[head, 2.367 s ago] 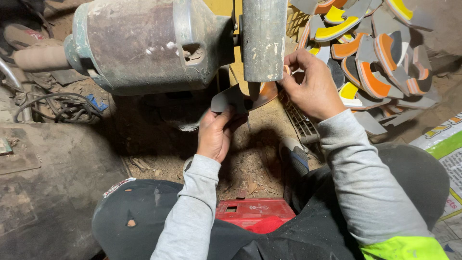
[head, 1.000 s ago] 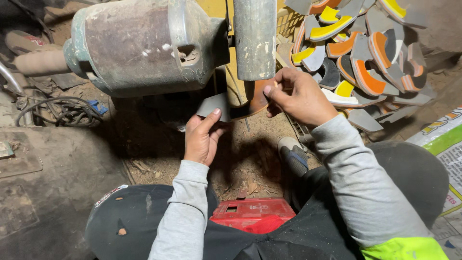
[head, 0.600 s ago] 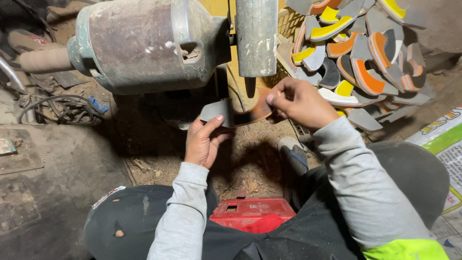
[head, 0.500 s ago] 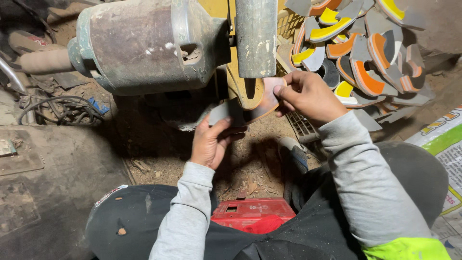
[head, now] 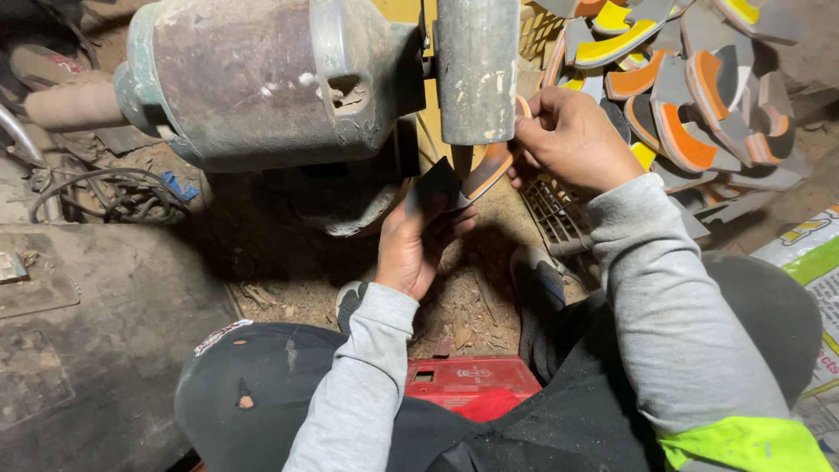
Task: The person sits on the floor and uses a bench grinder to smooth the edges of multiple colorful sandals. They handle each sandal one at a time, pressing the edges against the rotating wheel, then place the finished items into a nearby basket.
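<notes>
Dusty dirt floor (head: 288,280), tangled cables (head: 105,197), dim warm light

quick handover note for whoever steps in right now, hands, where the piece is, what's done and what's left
Left hand: grips the dark end of the curved sole piece from below.
Right hand: pinches its orange end, up beside the grey drum.
Piece: bridged between both hands, just under the drum by the motor housing; contact with the drum cannot be told.
Done: cannot be told which soles in the pile at right are worked.
Left: likely working this piece's edge, then setting it aside.
</notes>
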`<action>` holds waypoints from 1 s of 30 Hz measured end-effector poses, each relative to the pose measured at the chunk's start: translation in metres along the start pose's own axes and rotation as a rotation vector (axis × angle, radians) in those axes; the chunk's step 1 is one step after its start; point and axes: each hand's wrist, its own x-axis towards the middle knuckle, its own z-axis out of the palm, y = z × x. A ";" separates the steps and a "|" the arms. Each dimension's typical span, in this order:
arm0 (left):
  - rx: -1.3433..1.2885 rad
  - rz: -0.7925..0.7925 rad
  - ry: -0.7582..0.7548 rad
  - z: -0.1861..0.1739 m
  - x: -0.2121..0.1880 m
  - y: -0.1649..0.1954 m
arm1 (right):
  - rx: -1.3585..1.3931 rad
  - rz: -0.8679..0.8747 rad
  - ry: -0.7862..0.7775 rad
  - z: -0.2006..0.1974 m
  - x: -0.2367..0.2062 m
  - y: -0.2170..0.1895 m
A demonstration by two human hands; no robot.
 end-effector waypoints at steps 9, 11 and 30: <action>-0.021 -0.011 0.030 -0.006 0.010 0.000 | -0.073 -0.038 0.015 0.002 0.015 0.008; -0.017 -0.004 0.025 -0.007 0.011 0.000 | -0.070 -0.042 0.016 0.003 0.015 0.007; 0.045 0.052 0.093 -0.023 -0.001 0.013 | 0.051 -0.048 -0.010 0.029 0.000 0.012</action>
